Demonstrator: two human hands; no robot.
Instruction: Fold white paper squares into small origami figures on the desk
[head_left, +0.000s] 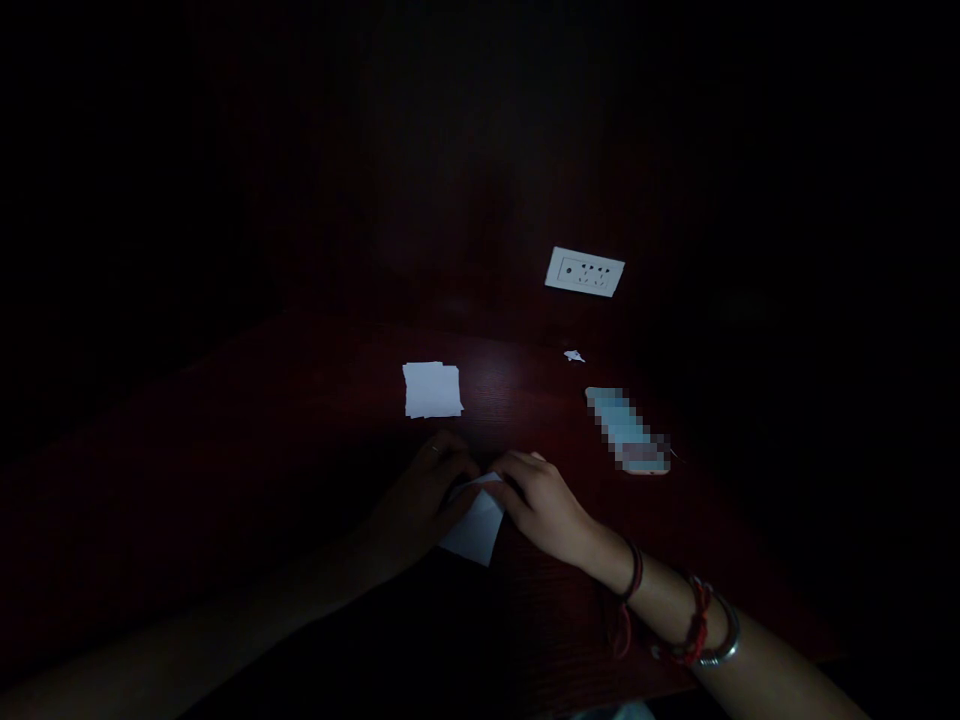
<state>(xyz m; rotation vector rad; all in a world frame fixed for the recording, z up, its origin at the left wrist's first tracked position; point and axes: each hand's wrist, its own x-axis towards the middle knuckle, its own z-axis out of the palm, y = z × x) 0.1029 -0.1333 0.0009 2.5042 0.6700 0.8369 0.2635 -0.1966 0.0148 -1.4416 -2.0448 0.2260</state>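
A small sheet of white paper [476, 530] is held between both hands near the middle of the dark red table [525, 400]. My left hand [431, 490], in shadow with a ring on one finger, pinches its upper left part. On the upper right, my right hand [544, 500] has its fingers closed on the same sheet. The paper's top edge looks folded or bent between the thumbs. Just beyond the hands lies a loose stack of white paper pieces [433, 390]. Bracelets [697, 620] circle my right wrist and forearm.
To the right lies a phone [626, 432] with a pixelated screen. A small crumpled white scrap [574, 356] sits near the back. On the dark upright panel behind is a white power socket [584, 272]. The surroundings are very dark.
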